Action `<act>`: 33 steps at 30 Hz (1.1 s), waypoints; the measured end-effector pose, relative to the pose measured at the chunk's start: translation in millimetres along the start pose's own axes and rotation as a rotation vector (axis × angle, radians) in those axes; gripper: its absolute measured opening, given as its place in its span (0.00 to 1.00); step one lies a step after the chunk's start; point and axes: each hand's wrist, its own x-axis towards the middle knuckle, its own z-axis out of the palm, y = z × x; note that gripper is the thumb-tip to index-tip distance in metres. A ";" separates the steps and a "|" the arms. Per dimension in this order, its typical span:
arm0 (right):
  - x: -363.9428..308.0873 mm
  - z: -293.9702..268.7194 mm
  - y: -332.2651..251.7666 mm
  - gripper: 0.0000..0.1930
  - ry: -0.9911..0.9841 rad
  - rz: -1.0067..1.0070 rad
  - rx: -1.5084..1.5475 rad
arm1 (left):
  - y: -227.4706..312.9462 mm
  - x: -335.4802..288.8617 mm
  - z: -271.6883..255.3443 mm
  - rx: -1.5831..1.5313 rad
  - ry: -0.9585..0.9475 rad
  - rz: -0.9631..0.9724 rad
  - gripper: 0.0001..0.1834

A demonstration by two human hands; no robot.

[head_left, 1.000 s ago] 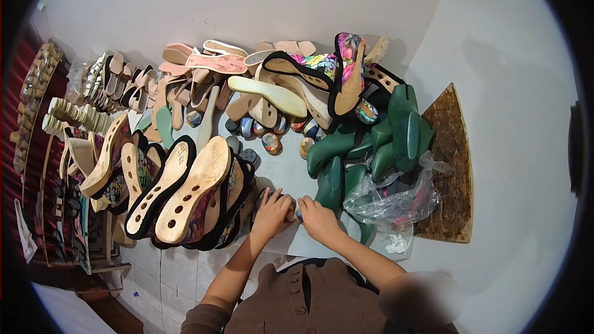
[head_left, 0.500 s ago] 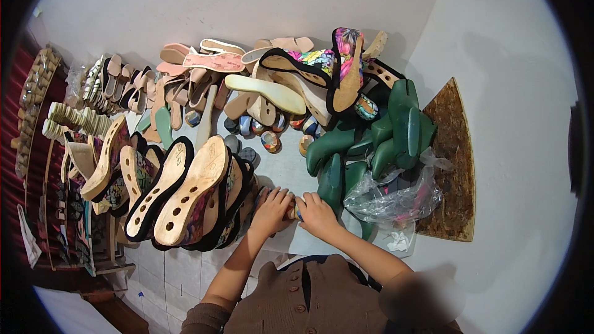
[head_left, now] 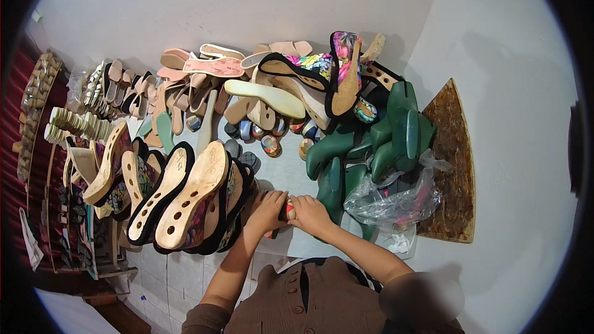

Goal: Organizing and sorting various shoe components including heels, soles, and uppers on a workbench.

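Note:
Near the table's front edge, my left hand (head_left: 267,209) and my right hand (head_left: 311,214) meet with fingers curled. Between them they grip a small multicoloured heel piece (head_left: 289,211), of which only a red and cream patch shows. My fingers cover most of it. Similar rounded heel pieces (head_left: 270,145) with bright patterns lie further back. Just left of my left hand stand wedge soles (head_left: 193,196) with wooden bottoms, black edging and floral sides. Green shoe lasts (head_left: 330,190) lie close to my right hand.
Pale foam soles (head_left: 266,96) and floral wedges (head_left: 346,74) are heaped at the back. A clear plastic bag (head_left: 396,201) rests against the lasts. A worn brown board (head_left: 451,167) leans by the right wall. Sandals (head_left: 114,80) and striped pieces (head_left: 80,122) crowd the left.
Both hands have shifted slightly left and closer together around the heel piece. Its red and cream patch now shows between them.

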 end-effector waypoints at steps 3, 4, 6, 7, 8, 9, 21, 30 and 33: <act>-1.9 -3.2 -5.6 0.35 -0.015 0.080 0.057 | 0.4 1.8 -2.1 -0.004 -0.041 -0.021 0.42; -2.1 -2.4 -7.3 0.35 -0.012 0.073 0.056 | -1.2 1.3 -0.1 0.000 -0.035 -0.023 0.42; -1.6 -1.2 -9.9 0.33 0.036 0.099 0.071 | -6.1 2.0 5.7 0.039 -0.023 -0.025 0.41; -1.4 -1.1 -10.9 0.33 0.037 0.096 0.068 | -6.2 2.3 5.9 0.039 -0.018 -0.025 0.41; -0.9 -1.1 -11.8 0.32 0.039 0.114 0.069 | -6.1 2.7 6.2 0.043 -0.011 -0.018 0.40; -0.4 -1.1 -12.8 0.31 0.041 0.132 0.070 | -6.1 2.7 6.6 0.047 -0.005 -0.012 0.39; 0.2 -0.4 -19.7 0.31 0.065 0.164 -0.012 | -1.5 5.5 7.3 0.116 0.070 -0.028 0.36; 0.7 -2.5 -24.0 0.30 0.003 0.187 -0.031 | -5.2 4.5 13.9 0.139 0.074 -0.021 0.32; 2.9 -1.5 -20.1 0.29 -0.019 0.192 -0.071 | -3.1 6.8 15.2 0.146 0.089 -0.026 0.30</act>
